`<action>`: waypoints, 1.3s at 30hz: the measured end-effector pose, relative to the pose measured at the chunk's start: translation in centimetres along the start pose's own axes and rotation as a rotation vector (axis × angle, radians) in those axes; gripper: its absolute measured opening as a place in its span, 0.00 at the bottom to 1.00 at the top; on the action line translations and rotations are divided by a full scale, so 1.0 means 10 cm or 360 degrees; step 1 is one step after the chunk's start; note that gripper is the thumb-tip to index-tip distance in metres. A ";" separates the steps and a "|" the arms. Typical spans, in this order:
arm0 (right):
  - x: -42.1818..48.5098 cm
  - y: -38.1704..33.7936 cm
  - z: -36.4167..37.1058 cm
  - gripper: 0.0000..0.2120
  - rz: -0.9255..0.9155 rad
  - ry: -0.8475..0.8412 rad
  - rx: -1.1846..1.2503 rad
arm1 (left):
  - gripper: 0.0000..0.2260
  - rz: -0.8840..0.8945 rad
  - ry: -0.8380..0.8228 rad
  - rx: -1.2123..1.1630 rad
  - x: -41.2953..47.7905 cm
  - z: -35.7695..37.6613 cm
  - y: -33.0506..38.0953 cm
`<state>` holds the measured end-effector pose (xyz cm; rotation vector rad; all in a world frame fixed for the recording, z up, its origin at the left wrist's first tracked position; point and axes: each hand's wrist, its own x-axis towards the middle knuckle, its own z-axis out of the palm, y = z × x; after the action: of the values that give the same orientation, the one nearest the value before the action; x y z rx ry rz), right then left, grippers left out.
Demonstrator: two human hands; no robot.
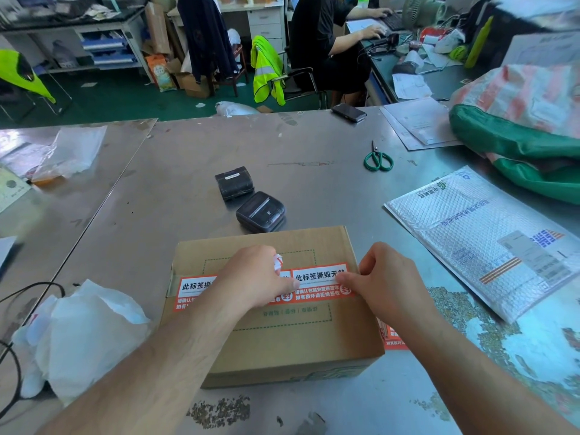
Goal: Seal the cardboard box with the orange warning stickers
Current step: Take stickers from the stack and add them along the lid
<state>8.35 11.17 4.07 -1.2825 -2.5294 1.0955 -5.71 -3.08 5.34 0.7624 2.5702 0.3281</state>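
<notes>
Cardboard box (282, 340) sits on the steel counter (188, 183), near edge. Two orange warning stickers (317, 284) lie across its top seam. Left hand (254, 277) clenched around crumpled backing paper (277, 262), thumb pressing on sticker. Right hand (383, 277) released, fingertips flat on sticker's right end.

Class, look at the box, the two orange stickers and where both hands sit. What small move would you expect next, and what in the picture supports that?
Probably the right hand presses and smooths the right sticker outward to the cardboard box edge. Its fingertips sit at that sticker's right end, while the left hand, clutching crumpled backing paper, pins the middle where it meets the left sticker.
</notes>
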 end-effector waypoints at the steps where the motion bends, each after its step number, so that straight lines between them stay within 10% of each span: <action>1: 0.01 0.00 -0.01 0.18 0.0000 -0.0004 -0.0006 | 0.16 -0.0008 -0.0014 0.0012 0.01 0.00 0.00; 17: 0.21 0.01 0.05 0.19 -0.0081 0.0082 -0.0137 | 0.20 -0.0003 0.0292 0.0085 0.11 0.17 -0.04; 27: 0.19 0.08 -0.19 0.17 -0.0256 -0.0505 -0.0186 | 0.22 0.0130 -0.0091 0.0095 0.00 0.01 -0.07; 39: 0.26 -0.02 0.06 0.24 -0.0101 -0.0010 -0.0199 | 0.22 -0.0038 0.0311 0.0230 0.09 0.20 0.05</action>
<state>6.34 12.66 3.26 -1.2187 -2.6612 0.9439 -5.18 -2.00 3.43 0.7845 2.8093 0.2202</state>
